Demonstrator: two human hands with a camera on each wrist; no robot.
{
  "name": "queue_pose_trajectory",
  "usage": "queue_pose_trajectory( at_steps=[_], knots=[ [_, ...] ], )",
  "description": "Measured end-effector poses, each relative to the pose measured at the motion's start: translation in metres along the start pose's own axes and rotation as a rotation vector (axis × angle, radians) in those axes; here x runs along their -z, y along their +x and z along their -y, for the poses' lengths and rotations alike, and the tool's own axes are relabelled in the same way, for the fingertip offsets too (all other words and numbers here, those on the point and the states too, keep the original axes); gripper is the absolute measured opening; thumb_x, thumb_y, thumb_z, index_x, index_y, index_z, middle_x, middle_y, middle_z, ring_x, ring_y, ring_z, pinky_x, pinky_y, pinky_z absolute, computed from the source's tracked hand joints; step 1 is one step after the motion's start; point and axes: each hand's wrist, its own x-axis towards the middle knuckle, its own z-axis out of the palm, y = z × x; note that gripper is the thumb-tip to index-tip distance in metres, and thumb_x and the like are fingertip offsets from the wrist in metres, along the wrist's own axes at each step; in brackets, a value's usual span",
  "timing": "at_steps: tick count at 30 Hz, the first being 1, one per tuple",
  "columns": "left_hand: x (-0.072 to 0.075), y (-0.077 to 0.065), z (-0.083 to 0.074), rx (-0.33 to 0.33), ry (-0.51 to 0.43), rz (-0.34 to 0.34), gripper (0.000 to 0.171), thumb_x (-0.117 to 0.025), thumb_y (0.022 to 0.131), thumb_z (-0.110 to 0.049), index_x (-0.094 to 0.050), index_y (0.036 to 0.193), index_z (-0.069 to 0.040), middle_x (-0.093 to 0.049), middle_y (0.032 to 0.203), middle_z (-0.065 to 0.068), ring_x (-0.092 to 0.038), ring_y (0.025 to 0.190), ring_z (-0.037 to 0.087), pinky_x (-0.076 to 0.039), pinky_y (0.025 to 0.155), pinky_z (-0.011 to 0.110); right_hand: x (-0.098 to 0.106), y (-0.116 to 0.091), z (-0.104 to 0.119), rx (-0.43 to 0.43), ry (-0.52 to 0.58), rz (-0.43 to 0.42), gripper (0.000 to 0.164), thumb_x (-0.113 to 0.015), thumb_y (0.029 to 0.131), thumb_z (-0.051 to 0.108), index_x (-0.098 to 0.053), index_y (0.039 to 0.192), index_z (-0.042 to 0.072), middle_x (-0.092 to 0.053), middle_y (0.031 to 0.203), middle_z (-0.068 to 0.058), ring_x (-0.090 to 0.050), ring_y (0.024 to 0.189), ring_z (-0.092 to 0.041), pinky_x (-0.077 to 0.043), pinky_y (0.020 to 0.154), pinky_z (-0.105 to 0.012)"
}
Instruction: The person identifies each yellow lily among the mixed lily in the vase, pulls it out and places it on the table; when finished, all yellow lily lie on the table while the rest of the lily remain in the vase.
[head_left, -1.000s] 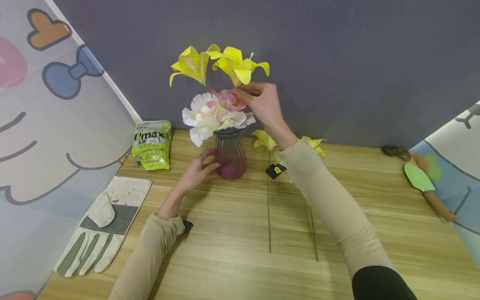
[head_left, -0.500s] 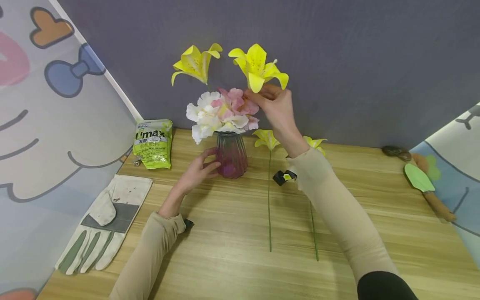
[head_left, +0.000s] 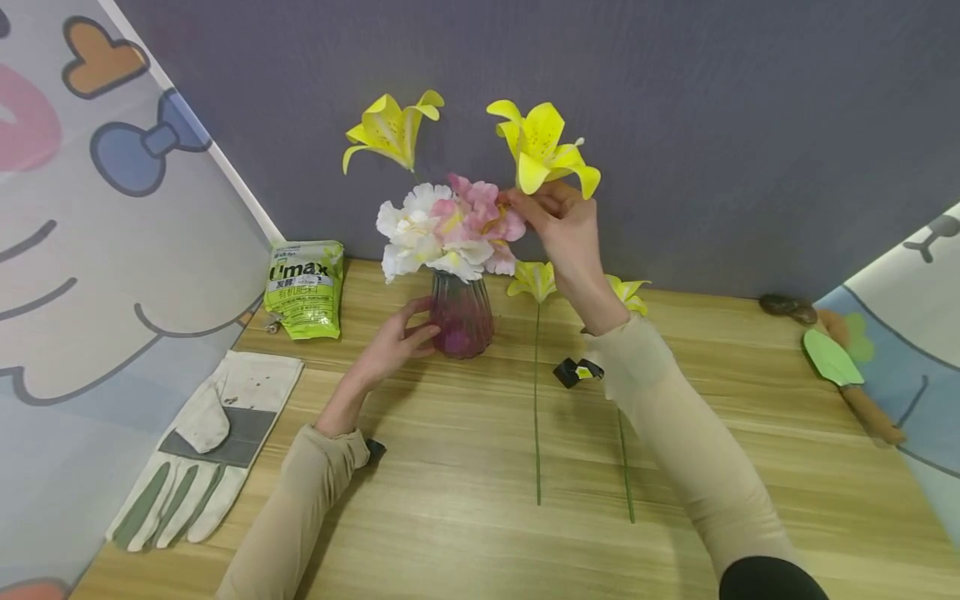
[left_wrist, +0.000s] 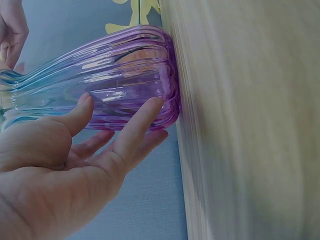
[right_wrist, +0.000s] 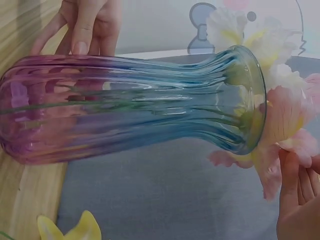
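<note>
A ribbed glass vase [head_left: 461, 321], purple at its base and bluish above, stands upright on the table. My left hand [head_left: 390, 342] touches its left side with thumb and fingers extended, low on the glass in the left wrist view. My right hand [head_left: 566, 237] pinches just below the bloom of a yellow lily [head_left: 543, 154], beside the pink flowers [head_left: 480, 212]; pink petals overlap those fingertips in the right wrist view. White flowers [head_left: 420, 229] fill the left of the vase mouth, and another yellow lily [head_left: 390, 133] rises above them. Green stems [right_wrist: 135, 104] show through the glass.
Two more yellow lilies lie on the table: one lily [head_left: 534, 281] right of the vase, another lily [head_left: 628, 293] partly behind my right forearm. A green Umax bag [head_left: 303, 287] and a work glove [head_left: 210, 450] lie left. A green-bladed trowel [head_left: 834, 358] lies far right.
My right hand has moved right and slightly down, and the yellow lily has swung right with it, away from the other upright lily. The pink flowers have shifted slightly right. My left hand stays by the vase.
</note>
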Motion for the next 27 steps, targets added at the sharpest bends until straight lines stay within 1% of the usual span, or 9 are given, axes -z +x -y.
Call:
queue_pose_trajectory(
  at_steps=[3,5,10,12,13,17,21,24,27],
  knots=[
    [0.001,0.0,0.0,-0.002,-0.002,0.001,0.056,-0.051,0.11,0.006,-0.029,0.161,0.01,-0.03,0.164,0.032,-0.051,0.137,0.055,-0.061,0.105,0.047,0.002,-0.003,0.001,0.037,0.029,0.002,0.012,-0.075,0.102,0.007,-0.075,0.108,-0.003,-0.081,0.1,-0.008,-0.077,0.094,-0.018,-0.065,0.088,-0.028],
    [0.0,-0.001,0.0,-0.001,-0.003,0.0,0.056,-0.051,0.11,0.006,-0.028,0.161,0.01,-0.03,0.164,0.032,-0.051,0.137,0.055,-0.061,0.105,0.047,0.003,-0.006,0.0,0.077,0.021,0.006,0.013,-0.075,0.102,0.007,-0.076,0.108,-0.004,-0.082,0.098,-0.007,-0.077,0.091,-0.017,-0.066,0.085,-0.027],
    [0.0,-0.002,0.001,-0.002,-0.004,0.0,0.057,-0.052,0.11,0.005,-0.029,0.162,0.009,-0.03,0.164,0.032,-0.051,0.138,0.055,-0.061,0.105,0.048,0.004,-0.013,-0.002,0.163,-0.002,0.024,0.017,-0.076,0.101,0.007,-0.077,0.111,-0.008,-0.082,0.1,-0.006,-0.079,0.093,-0.018,-0.067,0.086,-0.03],
    [0.0,-0.002,0.001,-0.004,-0.003,0.0,0.056,-0.053,0.11,0.004,-0.029,0.161,0.01,-0.03,0.164,0.032,-0.052,0.137,0.055,-0.061,0.105,0.048,0.004,-0.015,-0.003,0.153,0.006,0.017,0.016,-0.078,0.099,0.006,-0.077,0.11,-0.007,-0.082,0.099,-0.006,-0.079,0.092,-0.018,-0.066,0.086,-0.03],
    [0.0,-0.002,0.001,-0.005,-0.004,0.001,0.056,-0.053,0.11,0.004,-0.029,0.161,0.01,-0.03,0.164,0.032,-0.051,0.137,0.055,-0.061,0.105,0.048,0.004,-0.015,-0.003,0.14,0.008,0.006,0.014,-0.08,0.098,0.005,-0.077,0.106,-0.006,-0.082,0.097,-0.005,-0.078,0.09,-0.017,-0.066,0.085,-0.029],
    [0.0,-0.003,0.0,-0.01,0.001,0.001,0.056,-0.052,0.11,0.005,-0.029,0.161,0.011,-0.03,0.163,0.033,-0.051,0.137,0.056,-0.061,0.104,0.047,0.004,-0.018,-0.001,0.099,0.06,-0.028,0.011,-0.083,0.094,0.001,-0.077,0.102,-0.003,-0.081,0.091,-0.007,-0.077,0.081,-0.016,-0.066,0.074,-0.026],
    [-0.001,-0.002,0.0,-0.012,0.01,0.001,0.056,-0.053,0.11,0.004,-0.029,0.161,0.011,-0.031,0.163,0.032,-0.052,0.137,0.055,-0.062,0.103,0.046,0.004,-0.019,-0.001,0.133,0.086,-0.016,0.009,-0.082,0.094,0.0,-0.081,0.1,-0.007,-0.081,0.091,-0.011,-0.079,0.086,-0.019,-0.067,0.074,-0.025],
    [-0.001,-0.002,0.0,-0.009,0.009,0.0,0.057,-0.053,0.11,0.004,-0.029,0.161,0.01,-0.031,0.164,0.032,-0.052,0.136,0.055,-0.062,0.103,0.046,0.005,-0.019,-0.001,0.137,0.111,-0.007,0.006,-0.08,0.096,0.0,-0.082,0.095,-0.005,-0.081,0.091,-0.012,-0.079,0.087,-0.019,-0.067,0.076,-0.025],
    [-0.002,-0.001,0.0,-0.011,0.007,0.001,0.057,-0.053,0.111,0.003,-0.029,0.162,0.009,-0.031,0.164,0.031,-0.052,0.136,0.055,-0.062,0.104,0.047,0.004,-0.02,-0.001,0.13,0.162,-0.031,0.006,-0.079,0.096,-0.003,-0.08,0.091,-0.001,-0.081,0.091,-0.013,-0.079,0.083,-0.019,-0.068,0.075,-0.027]
  ],
)
